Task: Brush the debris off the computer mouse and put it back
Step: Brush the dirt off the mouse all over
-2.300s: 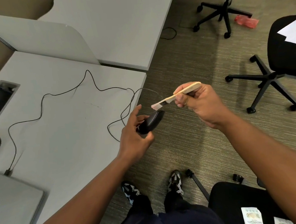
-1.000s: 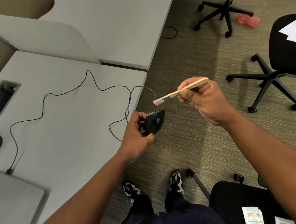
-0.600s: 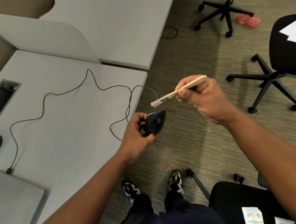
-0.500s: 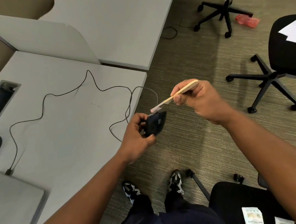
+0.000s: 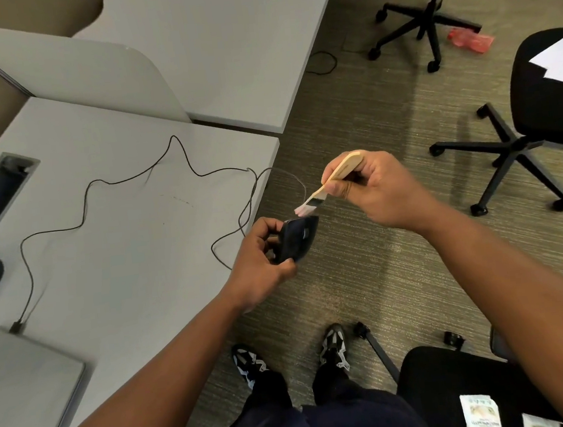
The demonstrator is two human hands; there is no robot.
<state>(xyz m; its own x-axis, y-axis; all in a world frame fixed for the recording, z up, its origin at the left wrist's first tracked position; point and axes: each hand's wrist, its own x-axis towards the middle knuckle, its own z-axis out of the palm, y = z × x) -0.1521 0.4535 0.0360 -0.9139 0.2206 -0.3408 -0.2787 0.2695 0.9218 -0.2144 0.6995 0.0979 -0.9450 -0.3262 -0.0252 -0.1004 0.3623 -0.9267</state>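
Off the right edge of the grey table (image 5: 114, 236), above the carpet: 1 black wired computer mouse (image 5: 297, 239), tilted on edge, gripped in the left hand (image 5: 261, 263), fingers and thumb curled round its body. Thin black cable (image 5: 83, 205) runs from the mouse back across the table in loose loops to a plug at 1 closed grey laptop (image 5: 24, 379) on the table's near left corner. Just above and to the right of the mouse: 1 small flat brush with a pale wooden handle (image 5: 333, 179), held in the right hand (image 5: 377, 190), fingers folded round the handle, thumb pressed near the dark ferrule. Pinkish-white bristles point down-left, touching or almost touching the mouse's upper edge; contact cannot be confirmed. Farther right of the table: 2 black office chairs on castors.
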